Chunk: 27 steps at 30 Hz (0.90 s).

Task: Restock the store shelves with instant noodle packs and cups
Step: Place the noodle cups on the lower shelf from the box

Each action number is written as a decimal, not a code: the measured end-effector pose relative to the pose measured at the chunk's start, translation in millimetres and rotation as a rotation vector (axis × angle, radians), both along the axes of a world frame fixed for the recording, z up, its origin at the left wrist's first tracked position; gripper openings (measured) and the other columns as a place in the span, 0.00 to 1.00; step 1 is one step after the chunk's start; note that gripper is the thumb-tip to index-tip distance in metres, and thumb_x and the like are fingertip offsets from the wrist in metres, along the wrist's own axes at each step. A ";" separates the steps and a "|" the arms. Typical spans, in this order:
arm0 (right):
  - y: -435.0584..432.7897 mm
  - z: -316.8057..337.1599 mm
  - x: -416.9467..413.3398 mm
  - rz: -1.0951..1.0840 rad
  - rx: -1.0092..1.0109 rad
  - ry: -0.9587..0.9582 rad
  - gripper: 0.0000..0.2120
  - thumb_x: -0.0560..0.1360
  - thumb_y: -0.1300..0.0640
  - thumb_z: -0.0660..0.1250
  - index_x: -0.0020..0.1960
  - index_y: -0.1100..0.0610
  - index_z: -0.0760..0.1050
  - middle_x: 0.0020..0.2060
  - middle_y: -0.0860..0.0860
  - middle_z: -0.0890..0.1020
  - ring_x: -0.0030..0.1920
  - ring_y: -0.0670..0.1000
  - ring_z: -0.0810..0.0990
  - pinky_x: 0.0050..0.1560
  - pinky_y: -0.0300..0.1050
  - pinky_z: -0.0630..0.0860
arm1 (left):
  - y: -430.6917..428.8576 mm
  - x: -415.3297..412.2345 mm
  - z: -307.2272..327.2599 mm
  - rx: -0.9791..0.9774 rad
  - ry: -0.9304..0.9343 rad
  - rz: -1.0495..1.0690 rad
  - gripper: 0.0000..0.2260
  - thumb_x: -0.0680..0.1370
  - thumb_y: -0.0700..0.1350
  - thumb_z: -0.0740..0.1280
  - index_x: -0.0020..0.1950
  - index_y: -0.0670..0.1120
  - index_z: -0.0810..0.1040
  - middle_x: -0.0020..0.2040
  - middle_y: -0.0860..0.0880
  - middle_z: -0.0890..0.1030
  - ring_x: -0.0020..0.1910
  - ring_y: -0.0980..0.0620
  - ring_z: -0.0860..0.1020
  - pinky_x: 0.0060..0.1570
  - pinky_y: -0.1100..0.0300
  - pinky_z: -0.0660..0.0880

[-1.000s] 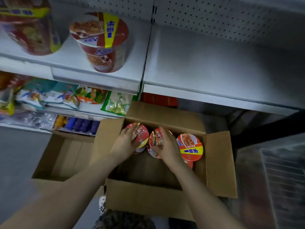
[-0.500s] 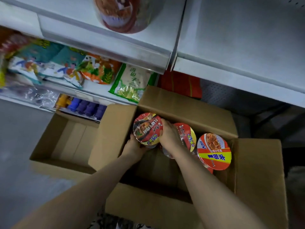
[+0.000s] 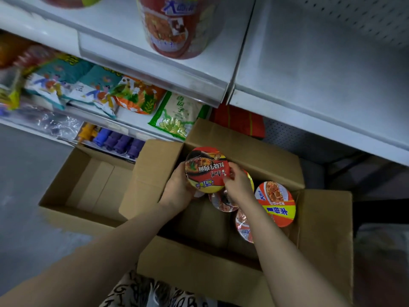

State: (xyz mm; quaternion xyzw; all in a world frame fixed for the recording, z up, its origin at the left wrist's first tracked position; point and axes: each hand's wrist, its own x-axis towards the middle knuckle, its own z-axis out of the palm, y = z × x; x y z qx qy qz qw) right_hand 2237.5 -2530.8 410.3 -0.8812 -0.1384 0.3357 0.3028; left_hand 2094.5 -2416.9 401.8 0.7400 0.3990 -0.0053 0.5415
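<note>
Both hands hold one red noodle cup (image 3: pixel 205 170) with a dark picture on its lid, above the open cardboard box (image 3: pixel 325 229). My left hand (image 3: pixel 179 189) cups its left side from below. My right hand (image 3: pixel 236 185) grips its right rim with curled fingers. Inside the box an orange-lidded cup (image 3: pixel 276 202) stands at the right, and two more cups (image 3: pixel 223 201) lie partly hidden under my right hand and arm. A large red noodle cup (image 3: pixel 177 25) stands on the white upper shelf (image 3: pixel 309 69).
A second, open cardboard box (image 3: pixel 88 187) sits on the floor to the left. The lower shelf holds snack bags (image 3: pixel 88 89), a green-edged packet (image 3: pixel 177 114) and purple items (image 3: pixel 119 142). The upper shelf's right section is bare. Grey floor lies at the left.
The cup has risen further out of the box and my right hand has shifted from the neighbouring cup onto its right rim. The camera has tilted down and closer.
</note>
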 end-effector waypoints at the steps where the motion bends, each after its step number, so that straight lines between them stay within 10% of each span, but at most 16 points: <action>1: -4.0 8.9 -0.3 -0.038 0.043 0.030 0.18 0.80 0.58 0.64 0.70 0.51 0.69 0.64 0.51 0.77 0.64 0.52 0.76 0.61 0.49 0.77 | 1.6 -1.3 8.3 0.017 -0.024 -0.010 0.32 0.72 0.40 0.75 0.73 0.46 0.65 0.64 0.47 0.78 0.63 0.47 0.75 0.54 0.62 0.69; 7: -15.5 79.0 -2.8 -0.100 0.257 0.200 0.23 0.75 0.68 0.65 0.67 0.51 0.74 0.55 0.48 0.83 0.57 0.47 0.81 0.53 0.42 0.79 | 18.8 -12.8 73.7 0.063 -0.118 -0.061 0.36 0.71 0.41 0.76 0.75 0.52 0.64 0.47 0.55 0.80 0.43 0.60 0.78 0.41 0.69 0.74; 12: -17.6 131.2 -5.3 -0.010 0.348 0.241 0.28 0.72 0.71 0.70 0.68 0.49 0.73 0.50 0.44 0.82 0.52 0.41 0.80 0.52 0.36 0.78 | 33.4 -30.2 124.6 0.106 -0.276 -0.073 0.34 0.72 0.50 0.74 0.76 0.51 0.65 0.64 0.52 0.70 0.59 0.58 0.72 0.60 0.60 0.74; 17: -8.3 166.7 -26.7 0.019 0.474 0.277 0.27 0.70 0.64 0.76 0.66 0.51 0.74 0.58 0.50 0.83 0.60 0.51 0.80 0.63 0.49 0.76 | 42.9 -53.3 168.5 -0.027 -0.388 -0.022 0.26 0.78 0.44 0.69 0.74 0.48 0.64 0.58 0.59 0.74 0.50 0.68 0.79 0.45 0.71 0.77; 27: 53.0 228.4 -81.3 0.145 0.628 0.362 0.34 0.65 0.53 0.81 0.67 0.51 0.73 0.65 0.53 0.77 0.63 0.54 0.79 0.61 0.57 0.78 | 96.6 -128.2 227.1 -0.047 -0.507 0.068 0.35 0.70 0.47 0.75 0.74 0.47 0.65 0.62 0.53 0.76 0.52 0.58 0.82 0.54 0.57 0.80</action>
